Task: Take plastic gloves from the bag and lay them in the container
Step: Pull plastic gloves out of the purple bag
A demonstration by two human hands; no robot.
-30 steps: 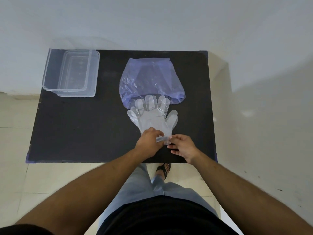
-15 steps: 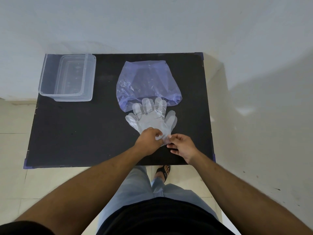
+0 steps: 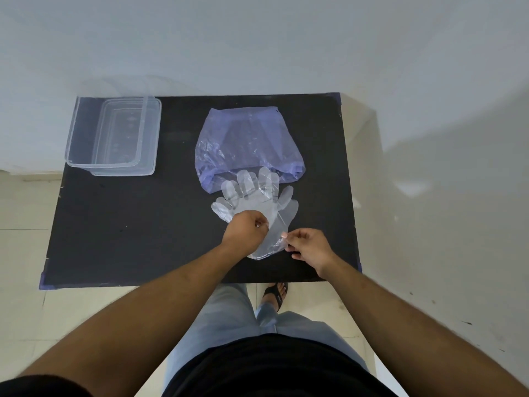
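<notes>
left hand (image 3: 246, 232): fingers curled, pinching the clear gloves (image 3: 257, 202)
right hand (image 3: 307, 246): thumb and finger pinching the cuff
bag (image 3: 246, 144): just beyond
container (image 3: 114, 136): far left, empty

Head view: worn high, looking steeply down and forward over the black bench (image 3: 137, 224), wall beyond.
Range: near, arm's reach.

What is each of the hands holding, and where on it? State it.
Both hold the clear plastic gloves on the black table: the right hand pinches the cuff edge, and the left hand grips the palm area, just above the cuff.
</notes>
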